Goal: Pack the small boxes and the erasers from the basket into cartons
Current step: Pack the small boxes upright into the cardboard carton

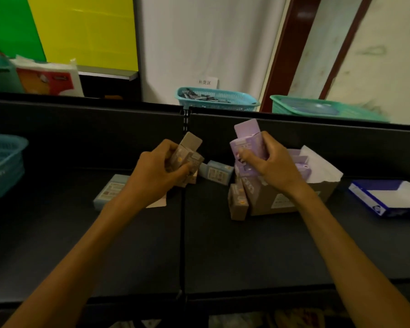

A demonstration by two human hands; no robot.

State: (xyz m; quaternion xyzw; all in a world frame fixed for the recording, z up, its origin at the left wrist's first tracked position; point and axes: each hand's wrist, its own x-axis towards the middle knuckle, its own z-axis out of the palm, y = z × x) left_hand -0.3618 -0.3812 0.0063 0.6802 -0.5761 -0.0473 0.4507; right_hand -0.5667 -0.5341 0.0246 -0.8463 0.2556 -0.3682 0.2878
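Note:
My left hand grips a bundle of small brown boxes, one with its flap up. My right hand grips several small purple boxes, also with a flap raised, just above an open cardboard carton. More purple boxes and white paper sit inside that carton. Brown small boxes stand against the carton's left side. Two light blue small boxes lie on the black shelf: one between my hands, another under my left wrist.
A blue basket sits at the left edge of the black shelf. A blue-and-white flat carton lies at the right. Behind the back wall stand a teal basket with dark items and a green basket.

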